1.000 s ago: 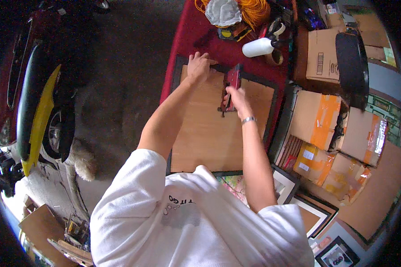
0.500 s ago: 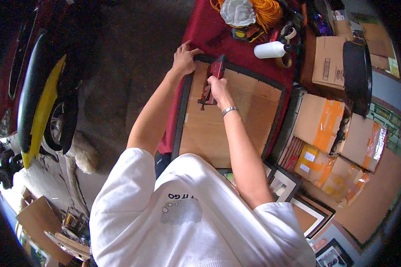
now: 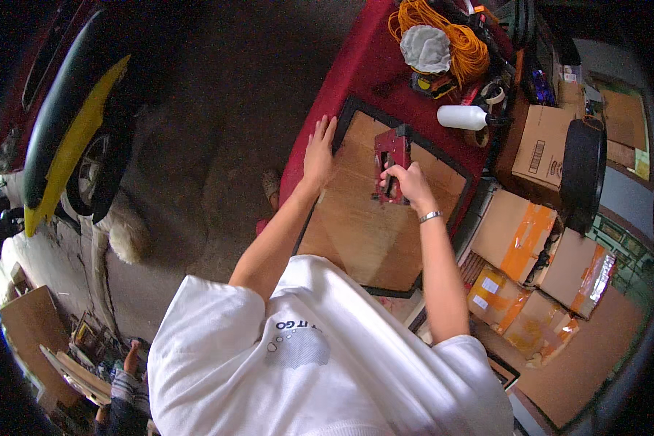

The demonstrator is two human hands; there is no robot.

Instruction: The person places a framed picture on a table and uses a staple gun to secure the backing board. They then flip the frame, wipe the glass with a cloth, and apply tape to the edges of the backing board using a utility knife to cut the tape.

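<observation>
A black picture frame with a brown backing board [image 3: 363, 225] lies face down on a red-covered table [image 3: 356, 73]. My left hand [image 3: 318, 154] rests flat, fingers spread, on the frame's left edge near its far corner. My right hand [image 3: 408, 182] grips a red staple gun [image 3: 389, 161], which stands on the backing board close to the frame's far edge.
Beyond the frame lie an orange cord coil [image 3: 458, 40], a grey cloth [image 3: 425, 47], a white bottle [image 3: 463, 116] and tape rolls. Cardboard boxes with orange tape [image 3: 519, 236] stand to the right. More framed pictures lean below. A yellow and black vehicle [image 3: 73, 145] sits left.
My right hand has carried the staple gun along the backing board toward the far edge. My left hand has stayed flat on the frame's far left part.
</observation>
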